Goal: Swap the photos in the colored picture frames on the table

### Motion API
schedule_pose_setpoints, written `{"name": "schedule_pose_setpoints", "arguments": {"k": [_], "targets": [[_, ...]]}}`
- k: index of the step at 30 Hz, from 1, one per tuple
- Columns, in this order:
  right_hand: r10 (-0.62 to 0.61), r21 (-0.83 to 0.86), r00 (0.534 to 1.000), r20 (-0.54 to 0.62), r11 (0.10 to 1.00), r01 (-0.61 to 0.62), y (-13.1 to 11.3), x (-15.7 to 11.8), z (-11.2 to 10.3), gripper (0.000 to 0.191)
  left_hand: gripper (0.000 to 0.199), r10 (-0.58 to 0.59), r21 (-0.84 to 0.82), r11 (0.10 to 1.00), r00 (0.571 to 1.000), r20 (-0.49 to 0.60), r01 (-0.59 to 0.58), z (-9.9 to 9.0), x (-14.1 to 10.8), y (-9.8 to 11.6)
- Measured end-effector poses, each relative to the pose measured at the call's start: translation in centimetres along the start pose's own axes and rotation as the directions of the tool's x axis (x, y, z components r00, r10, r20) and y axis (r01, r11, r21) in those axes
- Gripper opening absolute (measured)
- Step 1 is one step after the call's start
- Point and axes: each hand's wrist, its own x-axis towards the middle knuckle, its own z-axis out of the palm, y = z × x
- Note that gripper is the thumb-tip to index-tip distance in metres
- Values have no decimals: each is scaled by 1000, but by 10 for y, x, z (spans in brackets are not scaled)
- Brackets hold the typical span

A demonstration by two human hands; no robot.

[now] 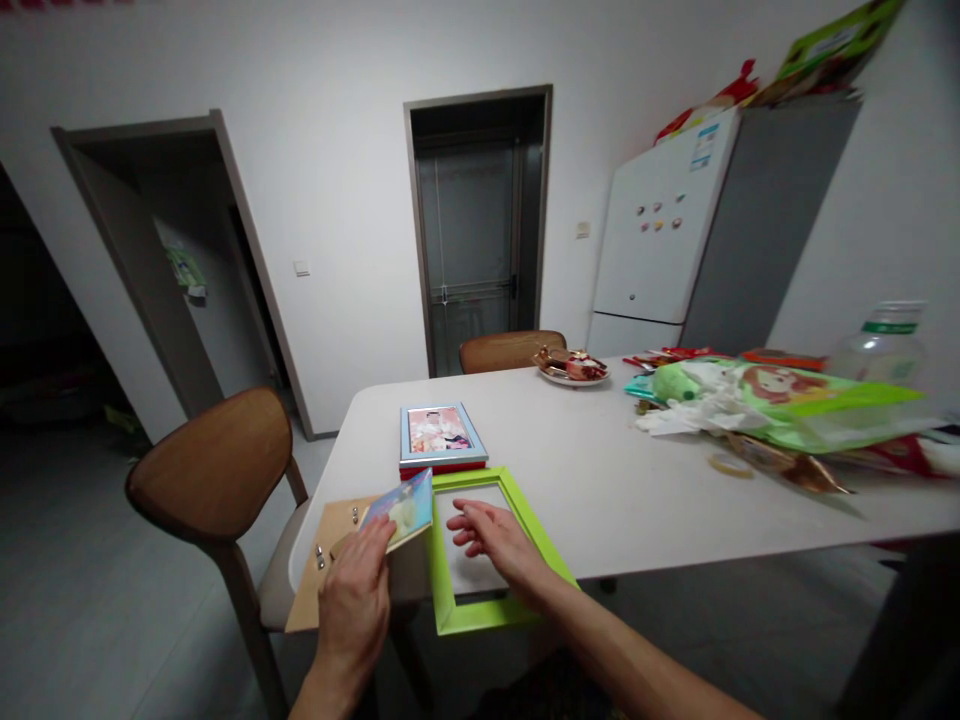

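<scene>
Lime-green frame (480, 612) lies below the right hand (499, 540), whose fingers are half-curled and loosely apart. The left hand (358, 580) is clamped on a tilted picture card (410, 508), with a brown board (306, 595) to that hand's left. Beyond both hands lies a blue-framed picture (439, 428); farther right, a plate (579, 382), then a fridge (649, 250).

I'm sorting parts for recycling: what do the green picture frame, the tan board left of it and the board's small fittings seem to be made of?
Green picture frame: plastic or painted wood, smooth with slight sheen; even color, no visible grain.
Tan board: probably fiberboard, matte; flat, fairly uniform surface.
Small fittings: likely metal, shiny; bright glints.
</scene>
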Motion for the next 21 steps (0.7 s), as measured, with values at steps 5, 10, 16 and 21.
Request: {"name": "schedule_pose_setpoints", "arguments": {"k": [5, 10, 16, 21], "targets": [[151, 123, 986, 74, 980, -159, 6, -1, 8, 28, 38, -82, -58, 995, 996, -34, 80, -4, 4, 6], [163, 108, 976, 146, 978, -180, 10, -3, 14, 22, 36, -94, -91, 992, 995, -26, 91, 4, -2, 15], [130, 93, 967, 219, 984, -153, -3, -7, 27, 24, 32, -117, -185, 978, 990, -84, 100, -4, 5, 16], [171, 212, 953, 252, 951, -227, -12, -12, 37, 29, 29, -388, -492, 827, 910, -145, 274, -19, 11, 19]]}}
